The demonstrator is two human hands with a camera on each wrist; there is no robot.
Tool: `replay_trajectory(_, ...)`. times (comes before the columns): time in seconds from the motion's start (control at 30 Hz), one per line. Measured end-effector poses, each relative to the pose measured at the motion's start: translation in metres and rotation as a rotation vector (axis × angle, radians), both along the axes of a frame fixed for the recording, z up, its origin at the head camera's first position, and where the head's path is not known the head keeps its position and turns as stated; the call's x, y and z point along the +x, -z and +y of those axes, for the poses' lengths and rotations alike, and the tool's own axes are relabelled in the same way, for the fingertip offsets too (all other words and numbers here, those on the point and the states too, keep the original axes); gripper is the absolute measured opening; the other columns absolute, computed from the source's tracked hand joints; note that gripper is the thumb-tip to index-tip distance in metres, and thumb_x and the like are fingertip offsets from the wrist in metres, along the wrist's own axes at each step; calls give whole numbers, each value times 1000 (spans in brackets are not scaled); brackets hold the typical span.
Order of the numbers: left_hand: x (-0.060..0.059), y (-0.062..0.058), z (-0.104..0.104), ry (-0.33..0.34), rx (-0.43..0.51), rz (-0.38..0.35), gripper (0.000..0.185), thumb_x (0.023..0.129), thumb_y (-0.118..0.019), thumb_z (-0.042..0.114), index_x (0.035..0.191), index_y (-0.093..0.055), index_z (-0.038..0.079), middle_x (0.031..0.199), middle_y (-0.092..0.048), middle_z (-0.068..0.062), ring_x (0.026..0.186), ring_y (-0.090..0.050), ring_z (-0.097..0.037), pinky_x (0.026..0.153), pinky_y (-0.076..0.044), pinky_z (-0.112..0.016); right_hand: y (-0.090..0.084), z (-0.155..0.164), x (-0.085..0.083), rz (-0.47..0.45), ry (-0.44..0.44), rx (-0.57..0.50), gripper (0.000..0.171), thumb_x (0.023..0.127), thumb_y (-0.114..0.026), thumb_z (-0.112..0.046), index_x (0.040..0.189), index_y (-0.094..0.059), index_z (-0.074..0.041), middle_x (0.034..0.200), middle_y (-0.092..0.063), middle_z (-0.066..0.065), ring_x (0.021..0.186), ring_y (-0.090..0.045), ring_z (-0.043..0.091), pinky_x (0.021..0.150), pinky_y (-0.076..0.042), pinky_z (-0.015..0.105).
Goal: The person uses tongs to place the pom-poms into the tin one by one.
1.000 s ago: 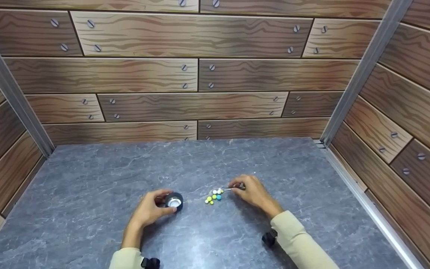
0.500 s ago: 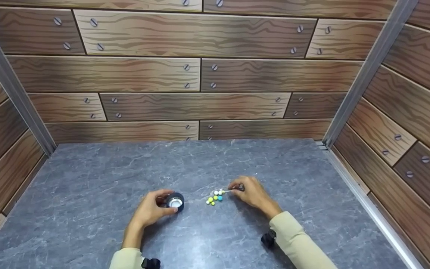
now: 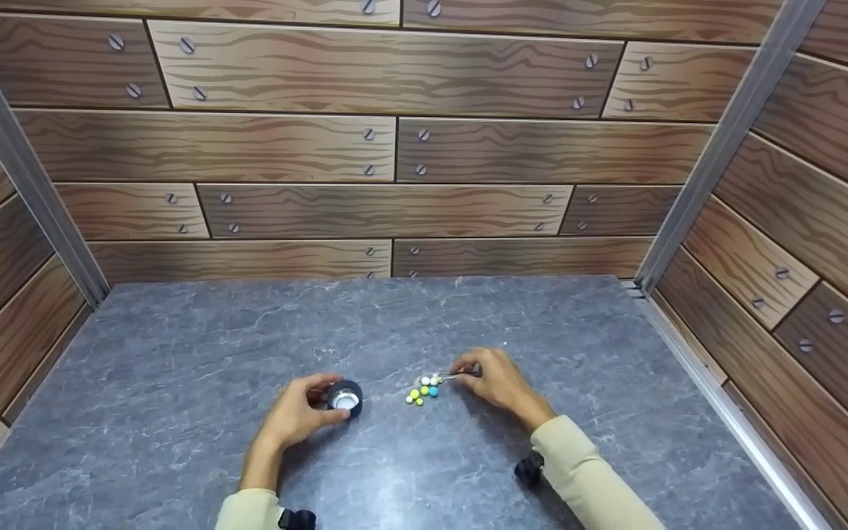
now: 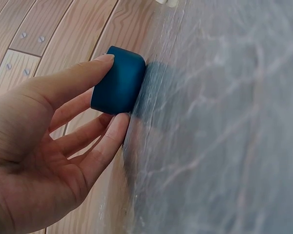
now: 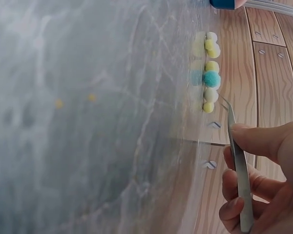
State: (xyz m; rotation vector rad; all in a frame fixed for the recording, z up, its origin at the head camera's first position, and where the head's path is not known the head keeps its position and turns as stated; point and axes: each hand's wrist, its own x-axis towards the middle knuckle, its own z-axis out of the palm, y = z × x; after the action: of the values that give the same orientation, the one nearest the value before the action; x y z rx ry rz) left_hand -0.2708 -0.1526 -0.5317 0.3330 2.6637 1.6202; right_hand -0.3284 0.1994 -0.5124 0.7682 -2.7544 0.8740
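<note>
The left hand (image 3: 295, 412) is pinching the blue cup (image 4: 118, 83) between thumb and fingers, mouth upward, on the desk (image 3: 247, 331). I am seeing no ball inside it. Beyond, yellow, white and blue balls (image 3: 425, 390) are lying clustered on the desk; pick-up is apparently only beginning, with every visible ball outstanding. The right hand (image 3: 494, 379), fingers curled, is holding tweezers (image 5: 241, 185), their tips pointing beside the cluster; whether they are touching a ball, I cannot tell.

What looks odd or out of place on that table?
One thing: a tiny white speck lies on the table just beyond the right hand, apart from the clustered balls. It's too small to identify. Nothing else stands out.
</note>
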Motion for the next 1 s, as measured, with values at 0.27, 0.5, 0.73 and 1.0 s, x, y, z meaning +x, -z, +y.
replay_trajectory(0.27, 0, -1, 0, -19, -7, -10, 55, 78, -89, 9, 129, -69, 2, 122, -72, -20, 110, -69, -34, 99, -54, -53, 1, -1, 0, 7, 5, 12, 9, 87, -79, -6, 95, -82, -11, 95, -79, 7, 86, -71, 21, 78, -57, 36)
replay_trajectory(0.5, 1, 0, 2, -43, -15, -26, 54, 77, -90, 10, 127, -70, 5, 121, -73, -19, 109, -69, -32, 98, -54, -52, 1, -1, 2, 7, 30, 32, 8, 87, -80, -9, 94, -82, -14, 93, -78, 5, 83, -68, 18, 74, -54, 34)
replay_trajectory(0.73, 1, -1, 2, -36, -5, -20, 56, 77, -89, 9, 129, -69, 3, 121, -73, -20, 110, -69, -33, 99, -54, -52, -6, -3, 2, 28, 43, 27, 10, 88, -79, -7, 93, -82, -15, 90, -77, 4, 79, -66, 16, 70, -53, 33)
replay_trajectory(1.0, 1, 0, 2, -26, 1, -18, 55, 78, -89, 9, 129, -69, 3, 122, -72, -20, 110, -68, -34, 98, -54, -52, -15, -13, 6, 36, 29, 26, 10, 89, -78, -8, 95, -82, -16, 91, -76, 4, 79, -67, 15, 70, -55, 31)
